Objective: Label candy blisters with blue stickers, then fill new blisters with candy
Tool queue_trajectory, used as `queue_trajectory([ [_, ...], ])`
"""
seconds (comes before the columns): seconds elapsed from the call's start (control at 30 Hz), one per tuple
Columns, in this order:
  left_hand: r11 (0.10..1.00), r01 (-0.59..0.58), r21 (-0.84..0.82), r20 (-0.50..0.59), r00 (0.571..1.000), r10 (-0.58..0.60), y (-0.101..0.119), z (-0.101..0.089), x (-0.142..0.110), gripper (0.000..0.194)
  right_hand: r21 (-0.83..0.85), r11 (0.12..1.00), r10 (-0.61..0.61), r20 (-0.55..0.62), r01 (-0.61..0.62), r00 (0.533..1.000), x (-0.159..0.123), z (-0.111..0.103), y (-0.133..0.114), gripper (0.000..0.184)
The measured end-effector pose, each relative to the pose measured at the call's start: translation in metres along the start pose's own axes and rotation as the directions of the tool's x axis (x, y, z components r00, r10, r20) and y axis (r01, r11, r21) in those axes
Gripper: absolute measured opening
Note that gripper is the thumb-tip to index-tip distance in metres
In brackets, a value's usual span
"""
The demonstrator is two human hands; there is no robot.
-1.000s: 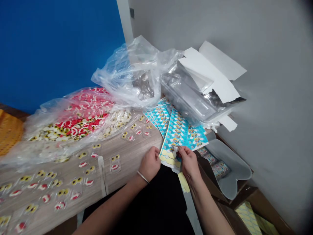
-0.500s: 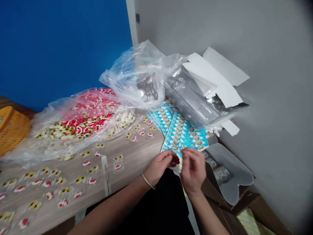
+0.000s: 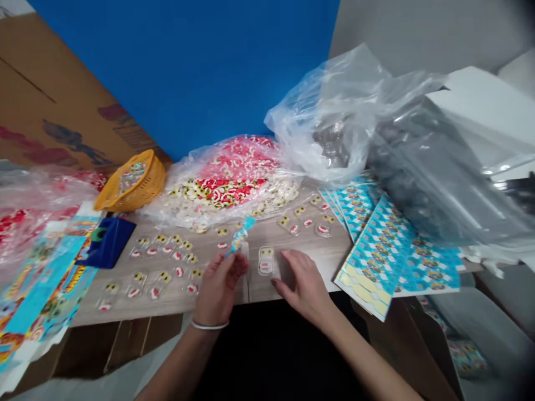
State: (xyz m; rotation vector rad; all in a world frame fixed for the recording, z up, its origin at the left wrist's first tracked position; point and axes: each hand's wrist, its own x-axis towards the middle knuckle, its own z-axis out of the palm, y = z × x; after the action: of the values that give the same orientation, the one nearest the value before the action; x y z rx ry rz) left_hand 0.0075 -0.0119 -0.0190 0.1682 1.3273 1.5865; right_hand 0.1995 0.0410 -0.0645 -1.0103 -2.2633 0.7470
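The left hand (image 3: 220, 281) pinches the lower end of a printed blue sticker (image 3: 239, 236) between thumb and fingers, so that most of the strip stands free above the grip, slanting over the tabletop (image 3: 271, 228) a little in from its near edge; holding only the tip probably spares the rest from sticking to skin. The right hand (image 3: 301, 281) is spread, thumb and fingers apart and gripping nothing, its tips just beside a clear pack (image 3: 266, 262) of eyes and a mouth; whether the thumb touches it cannot be told. That pack lies flat near the tabletop's near edge, between the two hands, seemingly because both can reach it there. Other packs (image 3: 155, 289) spread toward the left end, mostly apart from one another, perhaps so each can be picked up singly. Fanned sheets (image 3: 370, 248) in the sticker's colours lie at the right end, one corner jutting past the near edge, which likely makes it easy to take hold of. Along the far edge sit a bag (image 3: 234, 181) of loose pieces and an orange basket (image 3: 155, 184), presumably pushed back to leave the near side for handwork.
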Motion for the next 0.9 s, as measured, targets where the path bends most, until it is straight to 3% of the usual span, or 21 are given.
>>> queue_trajectory([
  [0.1, 0.995, -0.104, -0.011, -0.069, 0.992, 0.103, 0.027, -0.025, 0.006, 0.025, -0.101, 0.995, 0.004, 0.21, 0.018, 0.978, 0.036, 0.019, 0.001, 0.082],
  [0.17, 0.994, -0.108, -0.028, -0.091, 0.99, 0.105, 0.033, -0.034, 0.006, 0.027, -0.15, 0.987, -0.014, 0.296, 0.061, 0.955, 0.049, 0.028, 0.001, 0.084],
  [0.27, 0.997, -0.069, -0.034, -0.078, 0.995, 0.067, 0.028, -0.039, 0.004, 0.028, -0.174, 0.981, -0.026, 0.339, 0.09, 0.94, 0.045, 0.032, 0.004, 0.075],
  [0.37, 0.999, 0.03, 0.038, 0.004, 1.0, -0.03, 0.015, -0.037, 0.002, 0.03, -0.112, 0.99, -0.049, 0.329, 0.09, 0.943, 0.025, 0.024, 0.01, 0.074],
  [0.43, 0.983, 0.114, 0.141, 0.108, 0.986, -0.13, 0.006, -0.033, 0.001, 0.03, 0.0, 1.0, -0.028, 0.269, 0.029, 0.963, 0.014, 0.011, 0.016, 0.067],
  [0.5, 0.949, 0.156, 0.272, 0.238, 0.945, -0.224, 0.0, -0.026, 0.0, 0.03, 0.177, 0.975, 0.104, 0.163, -0.133, 0.981, 0.007, -0.006, 0.02, 0.049],
  [0.57, 0.899, 0.128, 0.418, 0.353, 0.89, -0.29, -0.005, -0.019, -0.001, 0.031, 0.375, 0.875, 0.287, 0.108, -0.306, 0.952, 0.006, -0.025, 0.021, 0.036],
  [0.63, 0.829, 0.052, 0.557, 0.427, 0.838, -0.34, -0.008, -0.011, -0.001, 0.034, 0.485, 0.781, 0.355, 0.175, -0.394, 0.918, 0.006, -0.04, 0.017, 0.037],
  [0.77, 0.676, -0.074, 0.733, 0.457, 0.791, -0.408, -0.014, -0.005, 0.0, 0.038, 0.456, 0.783, 0.287, 0.338, -0.423, 0.896, 0.0, -0.039, 0.005, 0.033],
  [0.9, 0.54, -0.11, 0.835, 0.369, 0.839, -0.4, -0.021, -0.008, 0.003, 0.04, 0.459, 0.749, 0.346, 0.345, -0.479, 0.872, -0.009, -0.014, 0.004, 0.011],
])
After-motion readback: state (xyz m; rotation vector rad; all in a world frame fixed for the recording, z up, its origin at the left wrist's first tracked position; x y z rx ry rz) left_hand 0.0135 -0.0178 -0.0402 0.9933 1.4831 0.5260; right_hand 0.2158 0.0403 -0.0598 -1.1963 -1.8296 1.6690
